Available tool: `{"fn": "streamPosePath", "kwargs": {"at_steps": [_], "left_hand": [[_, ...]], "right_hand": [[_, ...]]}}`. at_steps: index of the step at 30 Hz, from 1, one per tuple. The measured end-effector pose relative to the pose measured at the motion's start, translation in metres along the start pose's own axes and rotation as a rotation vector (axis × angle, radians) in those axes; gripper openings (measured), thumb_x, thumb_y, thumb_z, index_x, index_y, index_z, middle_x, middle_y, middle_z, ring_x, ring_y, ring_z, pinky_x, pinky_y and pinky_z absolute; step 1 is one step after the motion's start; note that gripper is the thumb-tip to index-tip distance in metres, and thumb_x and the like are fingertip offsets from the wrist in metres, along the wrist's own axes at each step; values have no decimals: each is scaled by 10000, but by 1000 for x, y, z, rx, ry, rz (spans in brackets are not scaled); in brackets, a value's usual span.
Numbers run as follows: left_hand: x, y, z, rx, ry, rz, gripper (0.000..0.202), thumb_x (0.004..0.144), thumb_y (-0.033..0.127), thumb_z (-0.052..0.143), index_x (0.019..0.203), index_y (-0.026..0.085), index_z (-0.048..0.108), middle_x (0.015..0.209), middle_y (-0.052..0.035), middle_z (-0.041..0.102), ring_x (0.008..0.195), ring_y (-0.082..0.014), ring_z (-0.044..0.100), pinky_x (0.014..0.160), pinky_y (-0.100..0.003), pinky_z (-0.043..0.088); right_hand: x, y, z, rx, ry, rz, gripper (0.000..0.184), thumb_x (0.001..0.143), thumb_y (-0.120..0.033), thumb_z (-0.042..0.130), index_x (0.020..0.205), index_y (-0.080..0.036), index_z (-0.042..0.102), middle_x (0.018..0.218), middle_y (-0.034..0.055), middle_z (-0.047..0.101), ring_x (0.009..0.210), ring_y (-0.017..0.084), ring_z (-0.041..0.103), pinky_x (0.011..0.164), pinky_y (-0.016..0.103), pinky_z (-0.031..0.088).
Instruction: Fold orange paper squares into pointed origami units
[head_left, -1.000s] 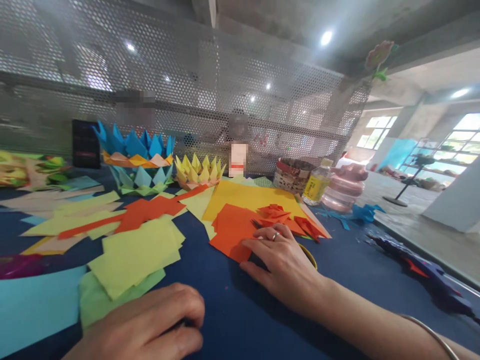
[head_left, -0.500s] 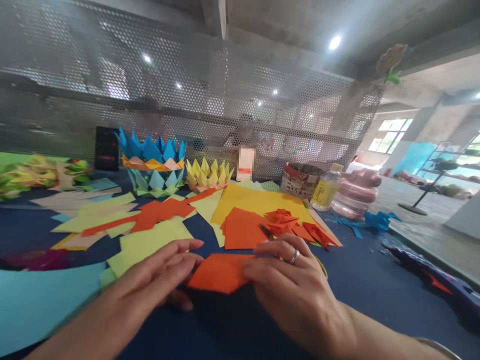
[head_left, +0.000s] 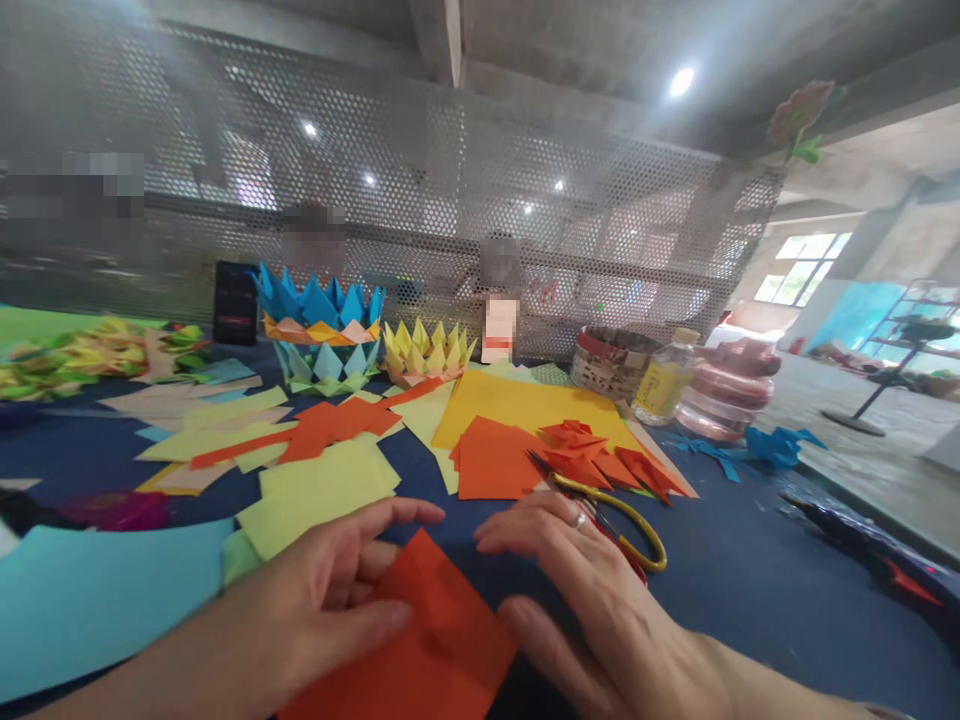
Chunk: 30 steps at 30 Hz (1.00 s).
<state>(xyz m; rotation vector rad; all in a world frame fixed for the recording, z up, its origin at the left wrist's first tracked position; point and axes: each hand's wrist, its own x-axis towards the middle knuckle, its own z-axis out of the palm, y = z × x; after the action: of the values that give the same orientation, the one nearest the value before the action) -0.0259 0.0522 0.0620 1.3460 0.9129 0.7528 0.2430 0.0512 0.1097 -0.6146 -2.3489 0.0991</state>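
Note:
An orange-red sheet of paper (head_left: 450, 630) lies opened out low in front of me, one corner pointing away and a crease near it. My left hand (head_left: 337, 590) holds its left edge, thumb on top and some fingers curled at the edge, index finger stretched out. My right hand (head_left: 577, 600) has its fingers apart, its thumb at the sheet's right corner. Just beyond it lie scissors (head_left: 637, 525) with yellow-and-red handles, partly covered by that hand. Behind are a stack of orange paper squares (head_left: 495, 460) and several folded orange pieces (head_left: 577, 445).
Yellow-green sheets (head_left: 322, 490) and blue paper (head_left: 112, 590) lie left. Folded-paper rings, blue (head_left: 322, 305) and yellow (head_left: 427, 350), stand behind, near a phone (head_left: 235, 303). A basket (head_left: 611, 360), bottle (head_left: 664, 380), pink jug (head_left: 727, 390) and glue gun (head_left: 870, 550) are right.
The folded orange paper has been opened into a larger sheet and come nearer to me. My right hand has spread its fingers off it, uncovering more of the scissors. The view has shifted slightly.

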Motion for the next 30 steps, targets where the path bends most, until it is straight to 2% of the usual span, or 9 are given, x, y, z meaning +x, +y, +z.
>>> {"fn": "streamPosePath", "kwargs": {"at_steps": [3, 7, 10, 15, 20, 22, 24, 27, 30], "left_hand": [[0, -4, 4, -72, -87, -40, 744, 853, 564, 849, 1444, 306, 477, 1171, -41, 812, 1048, -221, 789, 859, -262, 586], [-3, -6, 8, -45, -93, -26, 697, 859, 581, 829, 1422, 321, 510, 1191, -30, 793, 1110, -262, 775, 906, -305, 607], [-8, -9, 10, 105, 28, 10, 649, 872, 562, 802, 1431, 360, 541, 1349, -24, 738, 1298, -276, 693, 1063, -326, 572], [-15, -25, 2, 471, 337, 228, 765, 836, 683, 782, 1511, 468, 493, 1594, 38, 564, 1504, -281, 525, 1219, -336, 476], [-16, -34, -7, 845, 228, 527, 1121, 667, 879, 778, 1627, 448, 391, 1659, 12, 508, 1484, -356, 540, 1264, -419, 427], [-15, -32, -7, 971, 211, 542, 1000, 738, 749, 817, 1607, 432, 438, 1613, -6, 566, 1435, -356, 590, 1235, -423, 468], [-13, -26, -4, 1046, 253, 572, 698, 871, 535, 779, 1521, 436, 547, 1506, 8, 663, 1348, -308, 663, 1181, -370, 519], [-12, -14, 0, 1054, 320, 674, 282, 972, 267, 623, 1180, 415, 741, 1178, 41, 800, 1120, -213, 755, 1039, -266, 574], [-12, -4, 4, 1064, 241, 755, 282, 985, 164, 535, 949, 340, 752, 918, 29, 797, 875, -160, 758, 786, -214, 567]], "right_hand": [[-3, 1, 6, 100, -38, 11, 255, 1041, -31, 527, 1189, -203, 642, 1181, 54, 772, 1111, 145, 715, 1043, 258, 542], [-5, 3, 13, 89, -72, -116, 93, 1080, -227, 661, 1096, -263, 745, 1229, 57, 745, 1146, 156, 690, 1040, 278, 539], [-7, 3, 15, 28, -53, -176, 164, 1104, -259, 628, 994, -255, 751, 1136, 21, 781, 1101, 161, 680, 1019, 292, 523], [-7, 6, 15, -92, -26, -123, 224, 1036, -80, 541, 911, -208, 675, 1038, 13, 807, 987, 172, 677, 924, 317, 529], [-6, 5, 13, -35, -35, -93, 204, 945, -30, 561, 905, -203, 661, 956, 26, 806, 914, 180, 690, 907, 334, 560], [-5, 4, 13, -19, -41, -78, 219, 951, -21, 551, 915, -202, 669, 921, 32, 805, 870, 177, 695, 903, 344, 571], [-5, 3, 14, -8, -44, -80, 230, 941, -16, 545, 912, -205, 672, 901, 30, 805, 830, 170, 697, 891, 340, 578], [-6, 4, 15, 4, -29, -94, 240, 891, -7, 539, 882, -210, 666, 878, 15, 803, 812, 164, 698, 885, 333, 577], [-7, 5, 16, -6, -67, -92, 232, 902, -28, 536, 833, -213, 659, 862, 14, 797, 807, 162, 695, 883, 335, 572]]}}
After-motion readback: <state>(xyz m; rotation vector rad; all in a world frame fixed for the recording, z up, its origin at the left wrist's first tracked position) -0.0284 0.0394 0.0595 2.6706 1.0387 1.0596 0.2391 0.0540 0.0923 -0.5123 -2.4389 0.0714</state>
